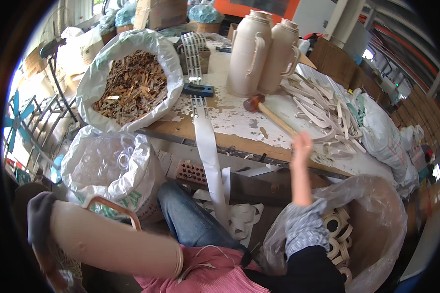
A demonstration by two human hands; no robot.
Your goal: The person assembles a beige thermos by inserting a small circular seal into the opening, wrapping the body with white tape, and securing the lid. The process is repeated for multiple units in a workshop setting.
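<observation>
A beige thermos jug body (117,239) with a copper-coloured handle (115,207) lies tilted across my lap. My left hand (40,219), in a dark grey glove, grips its far left end; the fingers are partly hidden and blurred. Over the front edge of the table, my bare right hand (302,145) closes round the end of a wooden hammer handle (278,119). The hammer's reddish-brown head (254,102) rests on the table. Right of it lies a heap of loose beige plastic handles (322,105). Beige thermos jugs (249,53) stand upright behind the hammer.
A white strip (208,146) runs through a blue block (198,90) and hangs off the table (230,122). At left stand a sack of small brown pieces (90,83) and a bag of clear plastic rings (83,180). A clear bag (376,219) at right holds beige rings (333,244).
</observation>
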